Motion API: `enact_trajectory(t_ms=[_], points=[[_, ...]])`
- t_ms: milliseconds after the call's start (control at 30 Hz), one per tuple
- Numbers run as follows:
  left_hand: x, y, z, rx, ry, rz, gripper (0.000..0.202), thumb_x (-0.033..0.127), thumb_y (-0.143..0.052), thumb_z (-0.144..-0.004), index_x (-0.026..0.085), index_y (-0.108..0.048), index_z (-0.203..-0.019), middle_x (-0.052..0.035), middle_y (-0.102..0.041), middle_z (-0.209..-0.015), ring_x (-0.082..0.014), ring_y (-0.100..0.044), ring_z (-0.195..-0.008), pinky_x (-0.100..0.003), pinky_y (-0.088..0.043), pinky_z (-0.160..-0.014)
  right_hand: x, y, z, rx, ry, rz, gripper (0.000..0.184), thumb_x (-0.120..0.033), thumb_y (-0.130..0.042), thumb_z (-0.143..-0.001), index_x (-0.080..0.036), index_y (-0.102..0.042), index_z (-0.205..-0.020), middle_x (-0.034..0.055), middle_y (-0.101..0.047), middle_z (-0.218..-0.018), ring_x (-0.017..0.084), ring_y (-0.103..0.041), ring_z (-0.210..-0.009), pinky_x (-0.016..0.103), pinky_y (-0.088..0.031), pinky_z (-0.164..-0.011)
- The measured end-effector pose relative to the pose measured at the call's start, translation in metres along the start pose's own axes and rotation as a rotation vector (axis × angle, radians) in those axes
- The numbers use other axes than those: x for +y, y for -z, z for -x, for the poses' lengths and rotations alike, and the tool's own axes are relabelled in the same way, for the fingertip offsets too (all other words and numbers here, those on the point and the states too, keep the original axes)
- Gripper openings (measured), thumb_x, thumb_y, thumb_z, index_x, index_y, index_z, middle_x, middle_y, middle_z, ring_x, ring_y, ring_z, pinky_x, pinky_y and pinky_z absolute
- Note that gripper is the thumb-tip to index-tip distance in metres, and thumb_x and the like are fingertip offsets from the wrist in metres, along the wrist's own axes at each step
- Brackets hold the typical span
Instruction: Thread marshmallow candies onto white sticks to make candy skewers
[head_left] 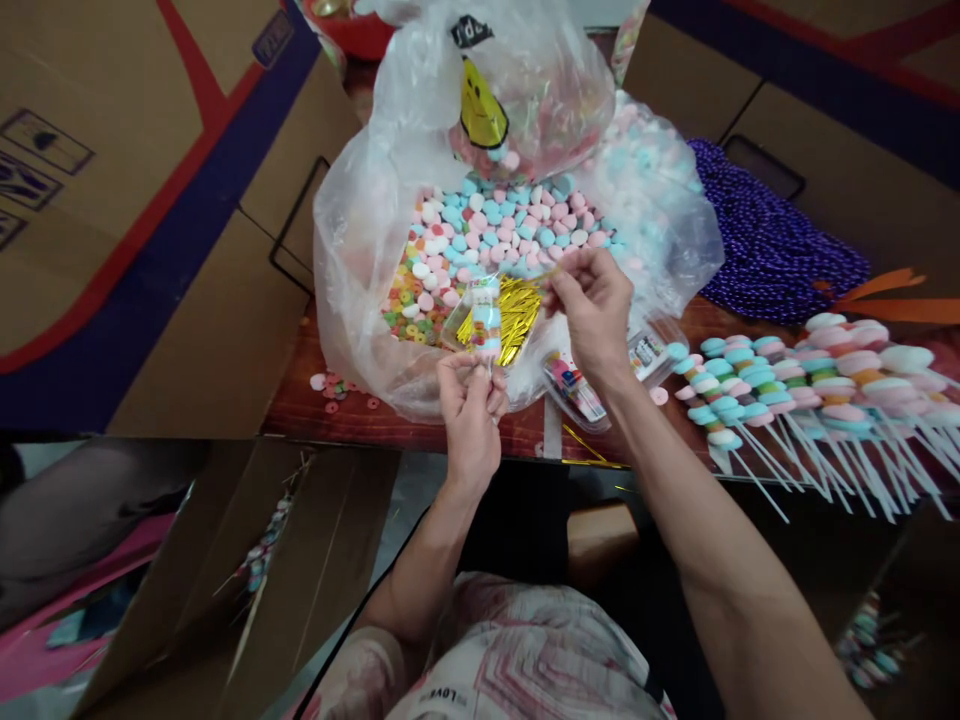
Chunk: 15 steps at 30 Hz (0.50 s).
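Note:
My left hand point(474, 410) pinches the lower end of a small clear-wrapped candy skewer point(486, 318), which points upward with pastel candies stacked inside. Behind it lies a tray of gold twist ties point(517, 312). To the right, my right hand point(596, 305) has thumb and fingers pressed together on a gold twist tie, of which only a short end shows. Loose pink, blue and white candies point(517, 215) fill the big open plastic bag point(352, 235) beyond both hands, with fruit-coloured candy rings point(409, 300) at its left side.
Unwrapped candy skewers point(817, 375) lie piled on the table's right, sticks over the edge. Behind them sits purple cord point(772, 240). Cardboard boxes point(187, 250) flank the table. A clear plastic box point(577, 385) lies by my right wrist. Below left, an open carton point(300, 570) contains skewers.

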<state>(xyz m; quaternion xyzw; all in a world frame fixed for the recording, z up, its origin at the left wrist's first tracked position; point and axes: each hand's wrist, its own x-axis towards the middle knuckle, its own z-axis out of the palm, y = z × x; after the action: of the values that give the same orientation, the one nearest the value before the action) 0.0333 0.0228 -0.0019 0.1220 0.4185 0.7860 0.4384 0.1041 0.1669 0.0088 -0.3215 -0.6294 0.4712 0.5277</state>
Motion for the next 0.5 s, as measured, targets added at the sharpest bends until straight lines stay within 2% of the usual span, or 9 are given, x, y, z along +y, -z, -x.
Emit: enact_trajectory(t_ms=[100, 233, 367, 500], points=[[-0.009, -0.006, 0.0, -0.035, 0.019, 0.013, 0.029, 0.025, -0.075, -0.078, 0.023, -0.048, -0.088, 0.0058, -0.06, -0.066, -0.0034, -0.036, -0.049, -0.015, -0.024, -0.047, -0.009, 0.008, 0.035, 0.068, -0.183, -0.188, 0.011, -0.024, -0.065, -0.083, -0.021, -0.055, -0.085, -0.0049, -0.061, -0.071, 0.008, -0.055, -0.055, 0.022, -0.045, -0.053], [-0.015, -0.01, 0.001, 0.006, 0.045, 0.026, 0.029, 0.021, -0.073, -0.077, 0.023, -0.046, -0.088, 0.0053, -0.06, -0.068, -0.0032, -0.037, -0.049, -0.015, -0.025, -0.048, -0.002, 0.015, 0.063, 0.143, -0.309, -0.115, 0.008, -0.023, -0.062, -0.08, -0.021, -0.055, -0.082, -0.0055, -0.06, -0.066, 0.009, -0.055, -0.053, 0.022, -0.042, -0.05], [-0.01, -0.006, 0.0, 0.048, 0.013, 0.035, 0.026, 0.018, -0.07, -0.079, 0.023, -0.047, -0.09, 0.0044, -0.061, -0.069, -0.0034, -0.039, -0.05, -0.015, -0.027, -0.05, 0.002, 0.018, 0.063, 0.05, -0.148, 0.227, 0.003, -0.021, -0.058, -0.084, -0.02, -0.06, -0.081, -0.0019, -0.063, -0.074, 0.013, -0.058, -0.066, 0.027, -0.045, -0.062], [-0.004, 0.0, -0.003, 0.06, -0.011, 0.039, 0.025, 0.017, -0.069, -0.079, 0.023, -0.046, -0.089, 0.0042, -0.061, -0.071, -0.0039, -0.041, -0.052, -0.015, -0.027, -0.05, -0.011, 0.014, 0.055, -0.224, 0.015, 0.579, 0.011, -0.022, -0.058, -0.09, -0.02, -0.069, -0.09, 0.0041, -0.069, -0.09, 0.018, -0.061, -0.082, 0.031, -0.044, -0.074]])
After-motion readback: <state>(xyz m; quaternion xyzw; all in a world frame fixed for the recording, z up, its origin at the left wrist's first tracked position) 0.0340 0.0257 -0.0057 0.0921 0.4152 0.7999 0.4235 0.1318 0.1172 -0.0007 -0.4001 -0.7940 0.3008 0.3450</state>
